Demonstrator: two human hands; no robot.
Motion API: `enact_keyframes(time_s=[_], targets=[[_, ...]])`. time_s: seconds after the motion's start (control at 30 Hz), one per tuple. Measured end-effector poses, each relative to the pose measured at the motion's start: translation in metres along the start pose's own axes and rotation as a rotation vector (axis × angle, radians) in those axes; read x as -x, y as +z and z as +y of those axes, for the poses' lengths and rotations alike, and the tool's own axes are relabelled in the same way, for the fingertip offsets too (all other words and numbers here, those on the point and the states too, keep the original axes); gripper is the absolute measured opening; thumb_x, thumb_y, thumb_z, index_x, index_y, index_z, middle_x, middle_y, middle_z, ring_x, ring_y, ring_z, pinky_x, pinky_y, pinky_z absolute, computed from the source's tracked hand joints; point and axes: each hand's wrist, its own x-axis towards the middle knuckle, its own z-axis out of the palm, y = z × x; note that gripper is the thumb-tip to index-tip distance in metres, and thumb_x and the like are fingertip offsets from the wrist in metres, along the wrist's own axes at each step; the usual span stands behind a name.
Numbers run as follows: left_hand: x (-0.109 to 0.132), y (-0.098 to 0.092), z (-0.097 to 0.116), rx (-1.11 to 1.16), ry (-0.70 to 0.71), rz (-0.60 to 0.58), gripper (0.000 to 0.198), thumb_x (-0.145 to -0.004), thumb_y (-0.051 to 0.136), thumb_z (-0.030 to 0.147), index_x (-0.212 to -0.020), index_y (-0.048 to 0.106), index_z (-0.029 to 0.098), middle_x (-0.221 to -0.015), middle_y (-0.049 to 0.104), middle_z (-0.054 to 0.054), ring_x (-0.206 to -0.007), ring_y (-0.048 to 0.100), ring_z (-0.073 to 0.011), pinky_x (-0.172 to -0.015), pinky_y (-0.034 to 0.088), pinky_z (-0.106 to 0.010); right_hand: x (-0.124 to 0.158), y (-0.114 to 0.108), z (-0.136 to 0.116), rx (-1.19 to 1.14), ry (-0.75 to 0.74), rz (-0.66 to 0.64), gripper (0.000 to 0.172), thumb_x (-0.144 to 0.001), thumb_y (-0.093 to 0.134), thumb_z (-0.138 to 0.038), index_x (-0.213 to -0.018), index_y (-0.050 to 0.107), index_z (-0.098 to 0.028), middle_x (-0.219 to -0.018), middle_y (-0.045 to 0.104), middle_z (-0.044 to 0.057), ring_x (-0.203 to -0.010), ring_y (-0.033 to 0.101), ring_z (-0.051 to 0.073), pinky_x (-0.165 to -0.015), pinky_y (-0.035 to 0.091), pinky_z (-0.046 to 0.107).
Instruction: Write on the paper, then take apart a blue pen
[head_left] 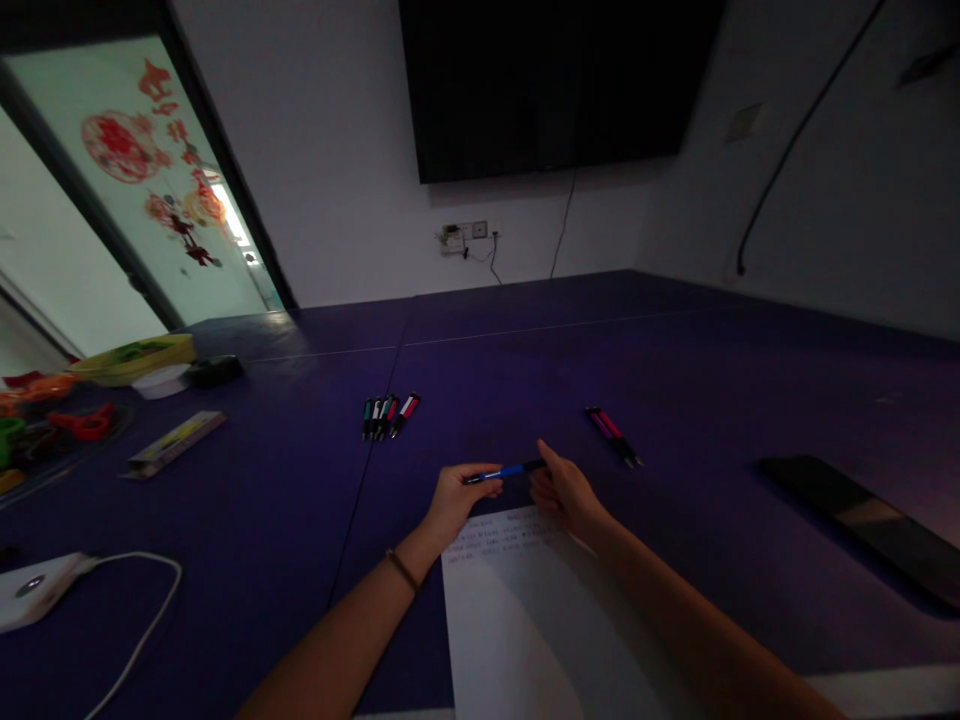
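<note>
A blue pen [513, 470] with dark ends is held level between my two hands, just beyond the top edge of a white sheet of paper [502, 620]. My left hand [459, 497] pinches its left end. At the other end, the fingers of my right hand [568, 490] close around the dark tip, thumb raised along it. Several lines of small writing run across the top of the sheet. Several pens [386, 416] lie side by side ahead on the left. To the right of my hands lie pink-and-black pens [613, 436], close together.
A black phone [862, 520] lies at the right. On the left are a small box [176, 443], a white device [39, 592] with a cable, red scissors [84, 423], a yellow basket [135, 361] and a black roll-like object [216, 371]. A dark screen [559, 85] hangs on the wall.
</note>
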Motion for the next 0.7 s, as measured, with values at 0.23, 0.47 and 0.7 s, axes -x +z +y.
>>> enact_keyframes(time_s=[0.23,0.47,0.7], targets=[[0.0002,-0.0018,0.0020,0.034,-0.073,-0.054,0.022,-0.061,0.067,0.023,-0.078,0.064,0.010,-0.069,0.065,-0.008,-0.053,0.057,-0.0133,-0.054,0.046,-0.026,-0.0013,0.0003,0.0034,0.002,-0.116,-0.022,0.049,-0.067,0.052,-0.049,-0.040,0.022,-0.021,-0.034,0.019,-0.009,-0.029,0.018,0.003,-0.030,0.010,0.019],[-0.0021,-0.0063,0.0012,0.188,-0.231,-0.041,0.023,-0.066,0.063,0.031,-0.066,0.059,0.009,-0.054,0.062,-0.007,-0.043,0.054,-0.0116,-0.043,0.041,-0.021,0.0060,0.0072,-0.0010,0.113,-0.168,-0.096,0.048,-0.063,0.053,-0.054,-0.042,0.025,-0.021,-0.036,0.019,-0.009,-0.030,0.018,0.003,-0.031,0.009,0.020],[-0.0011,-0.0052,0.0056,0.301,-0.223,-0.043,0.020,-0.067,0.063,0.028,-0.076,0.059,0.010,-0.063,0.063,-0.007,-0.054,0.058,-0.0118,-0.058,0.047,-0.023,0.0015,0.0035,0.0027,0.166,-0.303,-0.063,0.045,-0.068,0.049,-0.052,-0.042,0.032,-0.019,-0.035,0.027,-0.007,-0.032,0.024,0.005,-0.032,0.015,0.021]])
